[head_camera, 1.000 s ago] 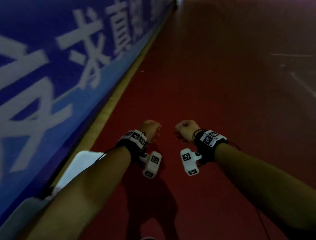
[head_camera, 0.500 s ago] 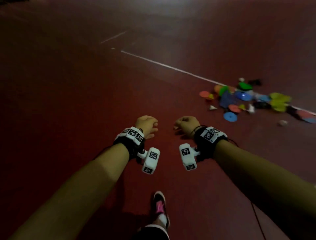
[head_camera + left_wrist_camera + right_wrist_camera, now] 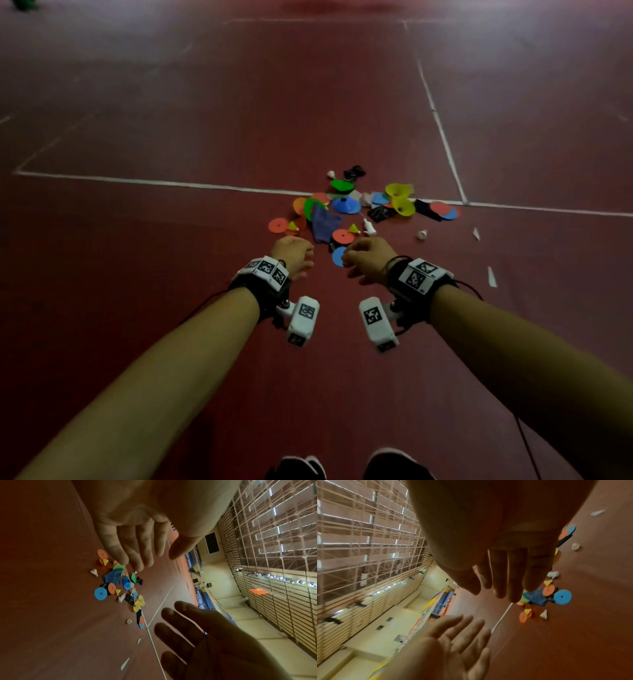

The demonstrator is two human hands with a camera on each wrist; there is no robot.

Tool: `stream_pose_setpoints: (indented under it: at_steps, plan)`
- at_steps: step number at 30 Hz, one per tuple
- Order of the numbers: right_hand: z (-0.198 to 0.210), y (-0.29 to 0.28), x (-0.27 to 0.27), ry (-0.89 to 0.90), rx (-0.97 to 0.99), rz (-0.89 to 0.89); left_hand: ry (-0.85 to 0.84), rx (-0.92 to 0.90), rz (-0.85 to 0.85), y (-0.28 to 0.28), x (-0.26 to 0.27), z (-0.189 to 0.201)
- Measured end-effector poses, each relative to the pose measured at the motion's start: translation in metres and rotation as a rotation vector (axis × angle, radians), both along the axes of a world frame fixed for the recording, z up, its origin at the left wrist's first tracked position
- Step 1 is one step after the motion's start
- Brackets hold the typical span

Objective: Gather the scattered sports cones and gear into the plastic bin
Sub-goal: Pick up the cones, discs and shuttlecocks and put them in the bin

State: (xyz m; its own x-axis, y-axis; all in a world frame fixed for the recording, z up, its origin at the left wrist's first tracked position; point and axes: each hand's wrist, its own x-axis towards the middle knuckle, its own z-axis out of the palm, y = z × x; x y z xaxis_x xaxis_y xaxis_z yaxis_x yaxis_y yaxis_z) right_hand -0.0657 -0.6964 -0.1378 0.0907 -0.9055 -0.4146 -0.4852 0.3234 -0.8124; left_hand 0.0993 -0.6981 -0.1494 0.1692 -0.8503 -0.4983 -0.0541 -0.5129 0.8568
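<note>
- Head view: I see my left hand (image 3: 294, 253) and right hand (image 3: 365, 256) held out side by side above the red floor (image 3: 137, 274), fingers loosely bent, nothing in either. The pile (image 3: 352, 209) of gear lies just past my fingertips, straddling a white line (image 3: 154, 183). A flat blue disc (image 3: 337, 257) shows between the hands.
- Left wrist view: my left fingers (image 3: 132, 550) stretch nearly straight and bare, with the pile beyond them: thin foam-like discs in orange, blue, green and yellow, a crumpled blue cloth (image 3: 112, 577), and a feathered white shuttlecock (image 3: 94, 572).
- Right wrist view: my right fingers (image 3: 515, 574) hang relaxed and hold nothing. The blue disc (image 3: 562, 597) lies beyond them, well apart. I see no bin.
</note>
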Motion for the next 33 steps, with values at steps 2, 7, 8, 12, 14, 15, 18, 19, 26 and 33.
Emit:
stream_pose_setpoints:
  at_steps: [2, 7, 8, 12, 14, 15, 18, 19, 26, 33]
  plan:
    - [-0.008, -0.042, -0.009, 0.015, 0.018, -0.040, 0.013, 0.015, -0.055, -0.046, -0.007, -0.006]
    - [-0.044, -0.164, -0.019, 0.012, 0.072, -0.100, -0.025, 0.024, -0.076, -0.156, -0.006, -0.035]
    - [-0.051, -0.195, -0.018, 0.010, 0.069, -0.104, -0.041, 0.025, -0.056, -0.181, -0.002, -0.039]
    - [-0.059, -0.311, 0.002, -0.062, 0.135, -0.079, -0.101, 0.043, 0.065, -0.275, 0.020, -0.035]
    - [-0.054, -0.364, 0.022, -0.089, 0.153, -0.034, -0.099, 0.040, 0.130, -0.316, 0.034, -0.027]
    - [-0.050, -0.393, 0.033, -0.101, 0.146, -0.017, -0.094, 0.022, 0.162, -0.340, 0.043, -0.024]
    - [-0.041, -0.467, 0.070, -0.158, 0.165, 0.057, -0.107, 0.012, 0.223, -0.399, 0.074, -0.022]
    - [-0.040, -0.485, 0.081, -0.140, 0.156, 0.089, -0.108, 0.009, 0.239, -0.415, 0.084, -0.022]
    - [-0.078, -0.619, 0.159, -0.001, 0.116, 0.195, -0.064, 0.067, 0.306, -0.547, 0.170, -0.064]
    - [-0.129, -0.769, 0.222, 0.149, 0.114, 0.052, 0.053, 0.146, 0.125, -0.730, 0.248, -0.115]
